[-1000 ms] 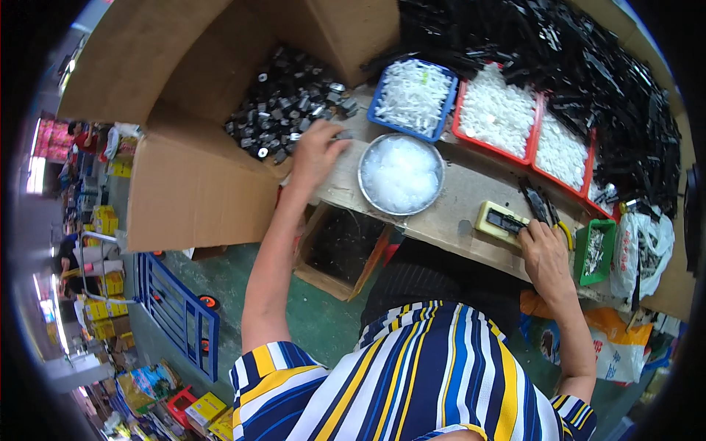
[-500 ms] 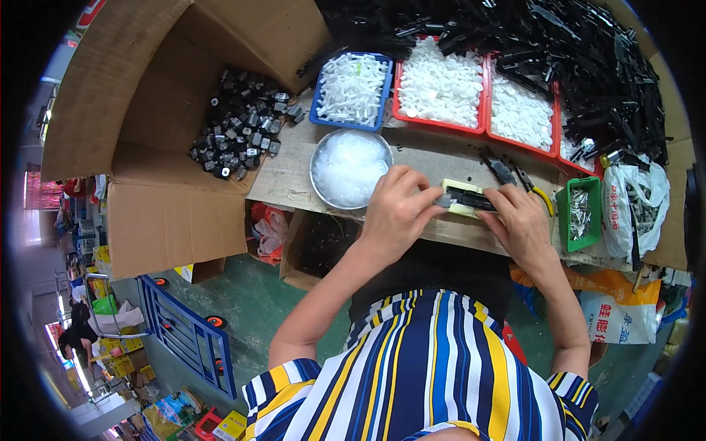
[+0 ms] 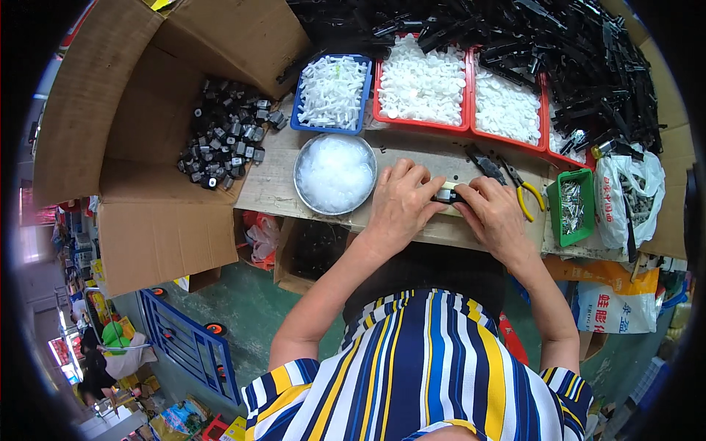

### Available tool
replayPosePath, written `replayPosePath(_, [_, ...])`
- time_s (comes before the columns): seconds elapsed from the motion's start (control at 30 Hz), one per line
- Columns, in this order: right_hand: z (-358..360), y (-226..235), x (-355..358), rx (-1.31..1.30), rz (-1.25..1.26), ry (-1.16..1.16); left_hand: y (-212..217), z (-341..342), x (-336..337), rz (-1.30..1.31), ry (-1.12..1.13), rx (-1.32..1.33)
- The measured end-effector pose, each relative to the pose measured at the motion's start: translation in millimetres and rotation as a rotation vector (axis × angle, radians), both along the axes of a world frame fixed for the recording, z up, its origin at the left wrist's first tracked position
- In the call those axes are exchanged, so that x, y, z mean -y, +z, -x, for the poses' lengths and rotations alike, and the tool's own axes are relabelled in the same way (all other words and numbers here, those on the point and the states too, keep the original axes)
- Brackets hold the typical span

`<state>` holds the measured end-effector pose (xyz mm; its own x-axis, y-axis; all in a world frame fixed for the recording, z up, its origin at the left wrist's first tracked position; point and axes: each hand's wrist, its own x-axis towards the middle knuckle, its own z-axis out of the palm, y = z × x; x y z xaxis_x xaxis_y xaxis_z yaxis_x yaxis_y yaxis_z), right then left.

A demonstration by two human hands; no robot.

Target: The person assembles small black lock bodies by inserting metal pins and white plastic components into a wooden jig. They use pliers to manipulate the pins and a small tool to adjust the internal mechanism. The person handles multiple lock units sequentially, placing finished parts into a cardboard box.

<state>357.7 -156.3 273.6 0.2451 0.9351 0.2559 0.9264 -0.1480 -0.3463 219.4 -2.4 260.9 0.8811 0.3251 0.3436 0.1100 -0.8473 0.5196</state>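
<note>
On the bench, left hand (image 3: pixel 401 206) and right hand (image 3: pixel 494 214) pinch a small black part (image 3: pixel 446 195) lying left-right.

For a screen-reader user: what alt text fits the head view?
Both bare hands, left hand and right hand, meet on a small black part at a wooden bench edge. Nearby sit a round metal bowl of clear pieces and yellow-handled pliers.

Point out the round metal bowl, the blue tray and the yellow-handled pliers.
round metal bowl (image 3: pixel 301 192): head view, left rim.
blue tray (image 3: pixel 297 117): head view, left wall.
yellow-handled pliers (image 3: pixel 531 197): head view, yellow handle.
</note>
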Motion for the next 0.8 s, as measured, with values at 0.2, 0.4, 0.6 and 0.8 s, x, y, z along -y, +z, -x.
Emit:
replayPosePath(0.2, [2,-12,-3,-0.067,-0.031,-0.021,-11,0,-2,0.084,-0.051,0.065])
replayPosePath(0.4, [-2,-5,-8,-0.219,-0.038,-0.039,-4,-6,-3,0.066,-0.081,0.019])
replayPosePath(0.6, [-5,-6,-11,-0.329,-0.029,-0.014,1,-9,-3,-0.102,-0.133,-0.049])
replayPosePath(0.8, [-9,-6,-13,-0.251,-0.016,0.041,7,-12,-1,-0.227,-0.183,-0.105])
